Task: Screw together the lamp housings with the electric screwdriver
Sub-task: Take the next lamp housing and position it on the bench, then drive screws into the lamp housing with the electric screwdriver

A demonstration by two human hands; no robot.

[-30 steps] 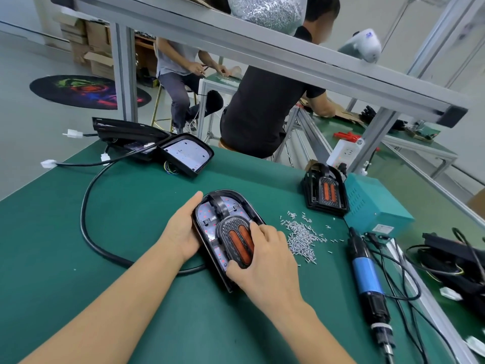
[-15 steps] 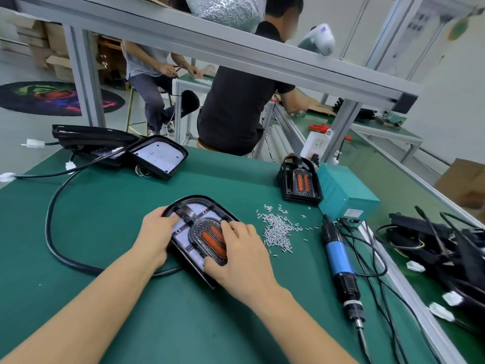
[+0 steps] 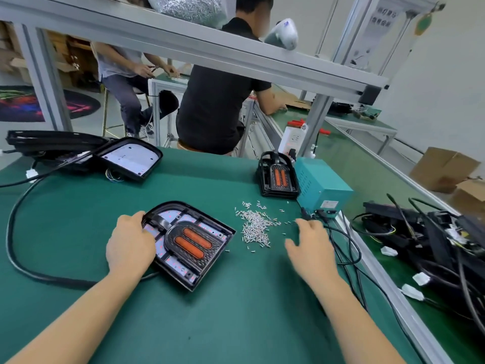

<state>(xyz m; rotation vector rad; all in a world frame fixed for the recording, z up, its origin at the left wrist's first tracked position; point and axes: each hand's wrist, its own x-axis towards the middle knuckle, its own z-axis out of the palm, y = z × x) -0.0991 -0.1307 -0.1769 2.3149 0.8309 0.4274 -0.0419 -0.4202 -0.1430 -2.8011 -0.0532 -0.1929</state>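
Observation:
A black lamp housing (image 3: 194,243) with two orange lenses and a white LED board lies on the green mat (image 3: 236,311). My left hand (image 3: 130,245) holds its left rim, fingers curled over the edge. My right hand (image 3: 311,248) hovers to the right of the housing with fingers spread, just past a pile of small silver screws (image 3: 256,227). The electric screwdriver is almost wholly hidden under that hand and forearm; only its dark cable end (image 3: 305,215) shows by the teal box. I see nothing held in the right hand.
A teal power box (image 3: 320,185) and a stack of housings (image 3: 278,177) stand at the back right. Another lamp with a white panel (image 3: 131,158) lies back left. A thick black cable (image 3: 15,248) loops left. Wiring and parts (image 3: 433,237) crowd the right bench. Two people sit beyond.
My right hand left the housing and moved right, over the spot where the screwdriver lay. My left hand stayed on the housing's left rim. The camera swung slightly right.

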